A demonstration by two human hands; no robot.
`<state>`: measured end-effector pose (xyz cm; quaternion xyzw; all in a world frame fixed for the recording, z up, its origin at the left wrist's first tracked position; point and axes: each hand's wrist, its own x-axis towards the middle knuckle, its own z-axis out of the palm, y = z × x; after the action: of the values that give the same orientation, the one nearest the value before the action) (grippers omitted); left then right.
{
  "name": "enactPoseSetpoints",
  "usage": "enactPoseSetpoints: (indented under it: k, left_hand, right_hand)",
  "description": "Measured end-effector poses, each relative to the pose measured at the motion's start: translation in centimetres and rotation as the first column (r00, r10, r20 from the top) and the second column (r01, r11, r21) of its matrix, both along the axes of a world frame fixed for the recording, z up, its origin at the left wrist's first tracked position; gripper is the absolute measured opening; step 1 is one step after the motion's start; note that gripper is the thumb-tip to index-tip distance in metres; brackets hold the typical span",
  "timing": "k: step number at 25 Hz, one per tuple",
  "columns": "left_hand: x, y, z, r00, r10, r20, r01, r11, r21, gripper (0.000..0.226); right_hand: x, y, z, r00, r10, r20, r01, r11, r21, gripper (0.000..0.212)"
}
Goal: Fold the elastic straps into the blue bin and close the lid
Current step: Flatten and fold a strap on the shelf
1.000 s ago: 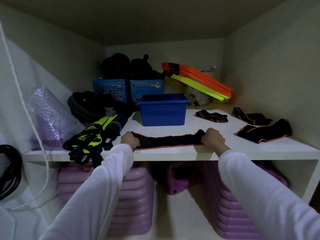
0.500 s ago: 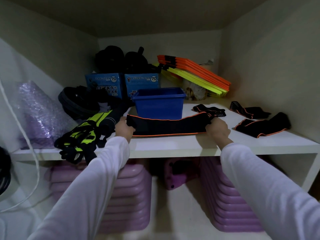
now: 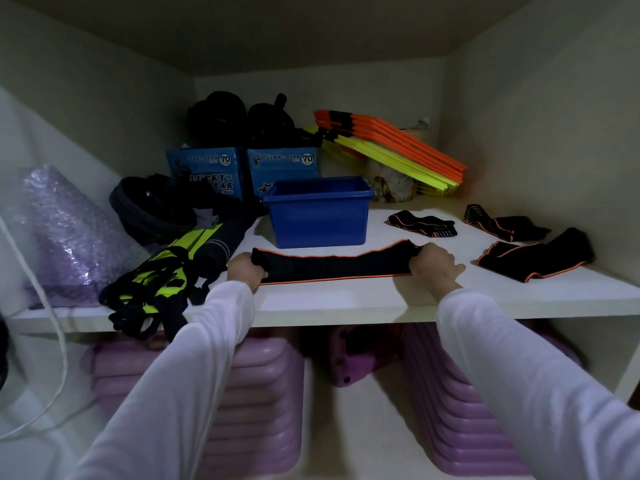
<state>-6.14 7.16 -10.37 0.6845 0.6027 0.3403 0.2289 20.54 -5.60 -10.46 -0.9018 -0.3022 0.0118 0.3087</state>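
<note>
A black elastic strap with orange edging [image 3: 332, 265] lies stretched flat along the front of the white shelf [image 3: 346, 299]. My left hand [image 3: 244, 270] grips its left end and my right hand [image 3: 434, 263] grips its right end. Just behind the strap stands the open blue bin [image 3: 317, 221], with no lid on it. Three more black and orange straps lie to the right: one small strap [image 3: 420, 225] near the bin, one strap [image 3: 502, 225] by the wall, and a larger strap [image 3: 535, 259] near the front.
Black and neon-yellow gear [image 3: 162, 282] hangs over the shelf's left front edge. Two blue Lucky Star boxes [image 3: 242, 168], black gear, and orange and yellow flat pieces [image 3: 391, 150] fill the back. A purple wrapped bundle [image 3: 59, 233] sits at left. Purple steps [image 3: 252, 393] are stacked below.
The strap was lifted and spread wider in front of the bin, and now rests flat on the shelf. Both hands still hold its ends.
</note>
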Motion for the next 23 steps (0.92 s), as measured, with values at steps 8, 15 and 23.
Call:
enactPoseSetpoints:
  k: [8,15,23]
  left_hand:
    - [0.5,3.0,0.1,0.973,-0.021,-0.229,-0.015,0.988,-0.156,0.023]
    - [1.2,5.9,0.0,0.934,-0.063,-0.352,-0.010,0.979,-0.202,0.040]
    - [1.4,6.1,-0.4,0.922,-0.012,-0.388,-0.062,0.982,-0.178,0.048]
  right_hand:
    - [0.5,1.8,0.1,0.999,-0.001,0.043,0.006,0.993,-0.120,0.028]
    - [1.0,3.6,0.6,1.000,-0.008,0.025,0.014,0.976,-0.219,0.034]
    - [1.4,3.5,0.3,1.000,0.001,-0.010,-0.002,0.978,-0.210,0.036]
